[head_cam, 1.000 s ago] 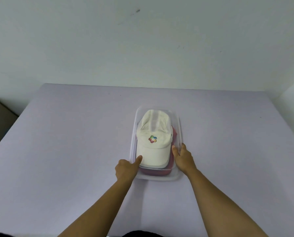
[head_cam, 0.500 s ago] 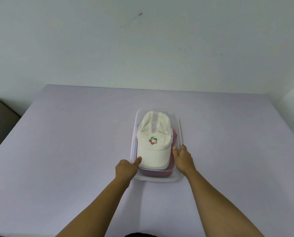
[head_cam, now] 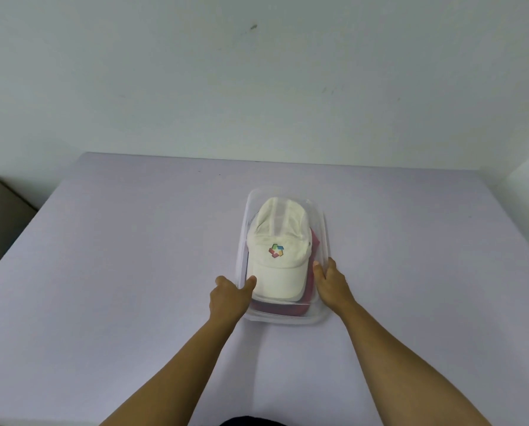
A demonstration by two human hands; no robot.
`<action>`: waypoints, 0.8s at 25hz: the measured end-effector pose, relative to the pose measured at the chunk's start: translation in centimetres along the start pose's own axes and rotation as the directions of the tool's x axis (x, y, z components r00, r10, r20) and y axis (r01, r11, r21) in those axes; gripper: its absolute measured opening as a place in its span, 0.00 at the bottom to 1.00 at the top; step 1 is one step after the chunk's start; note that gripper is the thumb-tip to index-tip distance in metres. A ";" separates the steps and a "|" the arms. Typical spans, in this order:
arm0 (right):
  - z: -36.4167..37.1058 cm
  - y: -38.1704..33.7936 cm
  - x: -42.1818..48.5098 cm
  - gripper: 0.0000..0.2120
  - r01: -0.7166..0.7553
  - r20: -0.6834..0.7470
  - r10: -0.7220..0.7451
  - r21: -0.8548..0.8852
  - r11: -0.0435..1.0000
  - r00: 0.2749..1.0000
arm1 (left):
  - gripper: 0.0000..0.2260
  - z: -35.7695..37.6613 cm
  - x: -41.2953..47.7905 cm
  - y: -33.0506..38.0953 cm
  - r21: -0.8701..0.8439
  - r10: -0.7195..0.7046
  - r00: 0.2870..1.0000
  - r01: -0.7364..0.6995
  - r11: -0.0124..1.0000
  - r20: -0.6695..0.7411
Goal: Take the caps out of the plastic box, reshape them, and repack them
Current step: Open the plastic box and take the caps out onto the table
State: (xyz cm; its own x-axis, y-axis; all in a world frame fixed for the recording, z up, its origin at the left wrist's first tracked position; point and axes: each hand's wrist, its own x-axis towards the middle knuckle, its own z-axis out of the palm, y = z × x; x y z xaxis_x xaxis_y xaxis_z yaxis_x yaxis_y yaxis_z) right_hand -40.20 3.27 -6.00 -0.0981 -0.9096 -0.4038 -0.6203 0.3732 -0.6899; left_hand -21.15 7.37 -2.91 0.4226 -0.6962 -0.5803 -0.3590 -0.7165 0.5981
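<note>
A pale lilac table (head_cam: 103, 287) stands against a plain wall (head_cam: 257, 87). Near its middle sits a clear plastic box (head_cam: 324, 235), long side running away from the person. Inside lies a white cap (head_cam: 277, 250) with a coloured logo, brim toward the person, on top of a red cap (head_cam: 312, 275) that shows at the near and right edges. The left hand (head_cam: 229, 298) grips the box's left wall, thumb inside. The right hand (head_cam: 330, 284) grips the right wall the same way.
</note>
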 end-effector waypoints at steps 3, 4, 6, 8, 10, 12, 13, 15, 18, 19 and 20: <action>-0.4 -0.2 0.2 0.27 0.046 -0.013 -0.046 -0.011 0.999 0.999 | 0.30 0.3 0.4 -0.1 0.093 0.002 1.000 0.000 0.996 -0.019; -0.6 -0.5 0.1 0.28 0.048 -0.025 -0.048 -0.001 0.999 0.999 | 0.31 0.3 0.4 0.0 0.113 -0.006 0.999 0.010 0.993 -0.036; -0.9 -1.2 0.0 0.28 0.070 -0.055 -0.068 0.031 0.997 0.996 | 0.30 -0.1 0.5 0.2 0.058 0.008 0.997 -0.003 0.998 -0.083; -0.8 -2.6 -0.4 0.26 0.161 -0.090 -0.153 0.091 0.983 0.984 | 0.25 -1.1 0.4 0.6 -0.180 0.066 0.991 -0.086 0.980 -0.117; -0.4 -4.7 -0.9 0.25 0.263 -0.097 -0.249 0.171 0.950 0.964 | 0.22 -2.9 0.4 0.7 -0.461 0.117 0.981 -0.176 0.870 -0.154; 0.1 -6.8 -1.7 0.27 0.328 -0.018 -0.333 0.218 0.919 0.943 | 0.22 -5.2 1.4 0.1 -0.616 0.139 0.966 -0.248 0.748 -0.219; 0.4 -7.5 -2.3 0.28 0.378 0.046 -0.394 0.198 0.904 0.918 | 0.24 -6.5 2.2 -0.5 -0.658 0.144 0.960 -0.269 0.703 -0.240; 1.7 -7.4 -3.7 0.32 0.508 0.159 -0.511 0.059 0.859 0.845 | 0.26 -9.3 4.0 -2.2 -0.701 0.123 0.953 -0.287 0.653 -0.275; 4.6 -4.2 -5.2 0.46 0.559 0.362 -0.456 -0.267 0.785 0.813 | 0.27 -12.3 6.6 -5.1 -0.695 0.054 0.962 -0.232 0.680 -0.268; 5.6 -2.9 -5.4 0.49 0.549 0.408 -0.398 -0.379 0.745 0.822 | 0.28 -12.8 7.4 -6.0 -0.684 0.034 0.967 -0.202 0.701 -0.251; 6.4 -1.6 -5.4 0.51 0.552 0.406 -0.386 -0.474 0.686 0.828 | 0.28 -12.9 8.2 -6.8 -0.671 0.019 0.973 -0.174 0.720 -0.231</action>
State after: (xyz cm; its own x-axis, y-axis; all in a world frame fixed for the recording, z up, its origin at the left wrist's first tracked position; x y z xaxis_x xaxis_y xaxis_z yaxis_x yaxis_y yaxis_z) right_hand -33.67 8.73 -6.59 0.4747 -0.8230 -0.3120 -0.8483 -0.3331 -0.4117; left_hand -4.50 7.09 -4.61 0.5965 -0.6808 -0.4251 0.2267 -0.3651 0.9029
